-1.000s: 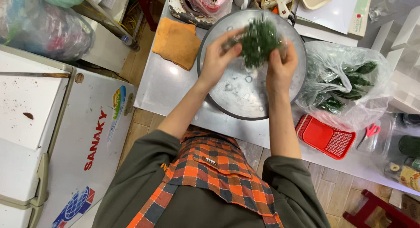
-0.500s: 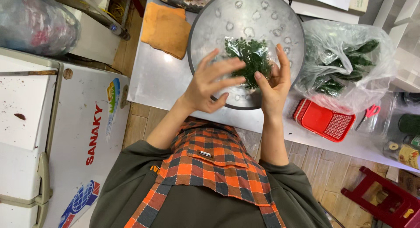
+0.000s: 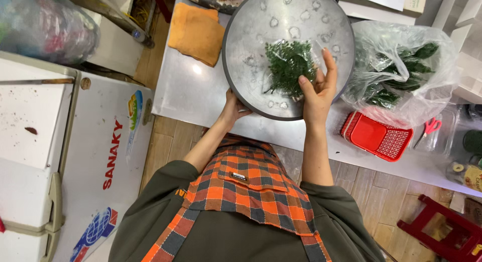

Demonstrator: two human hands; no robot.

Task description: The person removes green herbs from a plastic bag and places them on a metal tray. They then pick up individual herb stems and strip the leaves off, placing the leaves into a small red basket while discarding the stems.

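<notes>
A big round metal tray [image 3: 251, 51] with water drops on it stands tilted on the steel counter [image 3: 186, 93]. My left hand [image 3: 234, 109] grips the tray's near rim from below. A bunch of fine green herbs [image 3: 286, 66] lies against the tray's middle. My right hand [image 3: 319, 86] holds the herbs at their right side, thumb on the leaves and fingers raised behind them.
An orange cloth [image 3: 196, 31] lies left of the tray. Right of it sit a clear plastic bag of dark greens [image 3: 401, 76], a red basket [image 3: 376, 136] and pink-handled scissors [image 3: 431, 126]. A white chest freezer [image 3: 60, 156] stands at the left, a red stool [image 3: 447, 227] at the lower right.
My left hand left the herbs and dropped to the tray's near rim. My right hand stays on the herbs, which now rest nearer the tray's middle.
</notes>
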